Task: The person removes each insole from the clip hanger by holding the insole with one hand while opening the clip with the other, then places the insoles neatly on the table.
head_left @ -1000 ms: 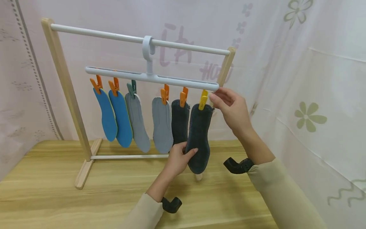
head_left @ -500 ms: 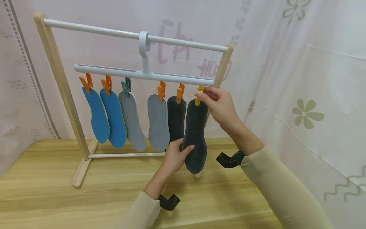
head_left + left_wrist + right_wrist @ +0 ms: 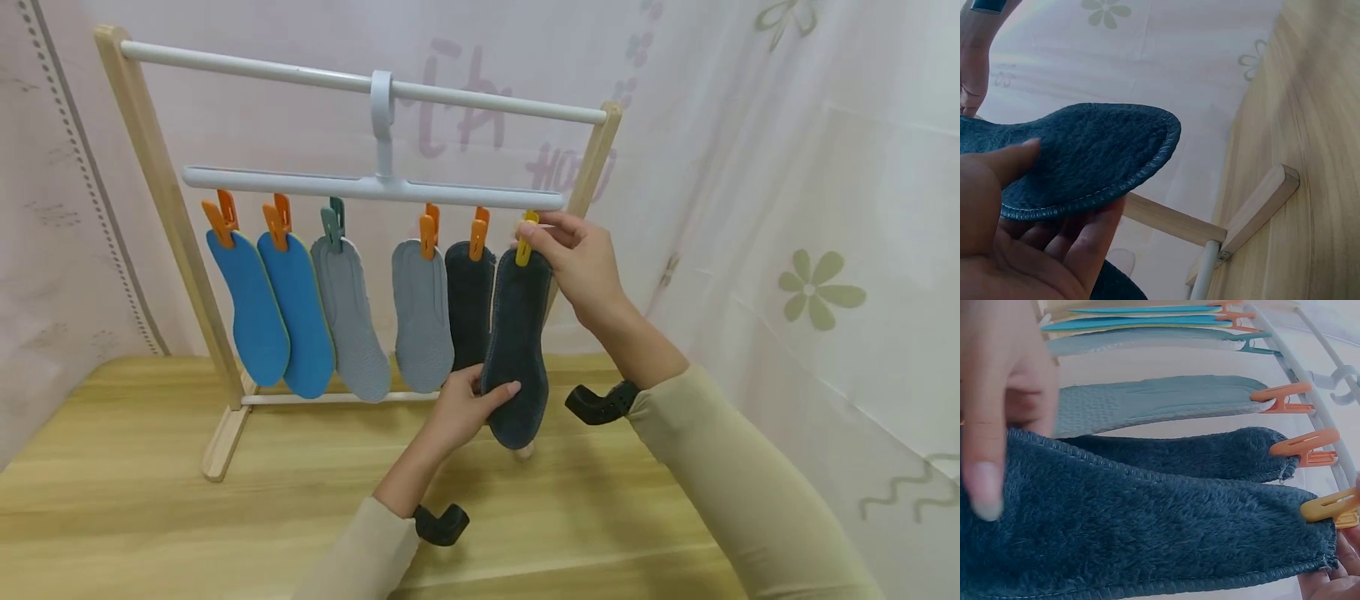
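A dark, fuzzy insole (image 3: 516, 342) with a stitched edge hangs at the right end of the white hanger (image 3: 300, 181), clipped by a yellow clothespin (image 3: 522, 252). My left hand (image 3: 465, 410) holds its lower part, thumb on the front face and fingers behind, as the left wrist view also shows. At the top, my right hand (image 3: 585, 267) pinches the yellow clothespin, its thumb over the handle. Just left hangs a second dark insole (image 3: 468, 304) on an orange clothespin (image 3: 477, 238), its lower end partly hidden by my left hand.
Further left along the hanger hang two grey insoles (image 3: 422, 321) and two blue insoles (image 3: 247, 312), each on its own clothespin. The hanger hooks over the top bar (image 3: 262, 69) of a wooden-legged rack (image 3: 161, 183) standing on a wood-grain table (image 3: 300, 525). A patterned curtain (image 3: 750, 192) hangs behind.
My right hand has moved left from beside the yellow clothespin onto it. The hanger has turned a little, its left end shifting left with the insoles. My left hand keeps its hold.
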`<state>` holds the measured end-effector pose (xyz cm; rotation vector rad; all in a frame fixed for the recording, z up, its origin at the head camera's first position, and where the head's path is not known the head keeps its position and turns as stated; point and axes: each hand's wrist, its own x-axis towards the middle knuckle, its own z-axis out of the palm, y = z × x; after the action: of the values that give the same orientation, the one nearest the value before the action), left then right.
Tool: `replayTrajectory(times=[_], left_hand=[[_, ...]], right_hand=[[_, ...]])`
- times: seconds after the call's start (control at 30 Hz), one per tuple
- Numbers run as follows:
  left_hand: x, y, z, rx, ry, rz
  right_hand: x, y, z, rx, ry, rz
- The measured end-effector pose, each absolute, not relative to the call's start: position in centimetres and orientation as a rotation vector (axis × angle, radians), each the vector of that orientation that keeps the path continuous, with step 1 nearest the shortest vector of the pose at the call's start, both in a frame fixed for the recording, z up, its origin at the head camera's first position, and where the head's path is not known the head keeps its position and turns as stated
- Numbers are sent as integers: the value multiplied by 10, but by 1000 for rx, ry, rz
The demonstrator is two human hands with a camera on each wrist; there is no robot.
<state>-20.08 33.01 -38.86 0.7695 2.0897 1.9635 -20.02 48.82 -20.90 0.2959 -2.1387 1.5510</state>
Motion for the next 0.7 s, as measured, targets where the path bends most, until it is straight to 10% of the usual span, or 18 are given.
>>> replayTrajectory(times=[0.7], left_hand=[[-188,324,-385,780,1965,1931]], right_hand=[[-197,483,-204,229,-2100,1658]])
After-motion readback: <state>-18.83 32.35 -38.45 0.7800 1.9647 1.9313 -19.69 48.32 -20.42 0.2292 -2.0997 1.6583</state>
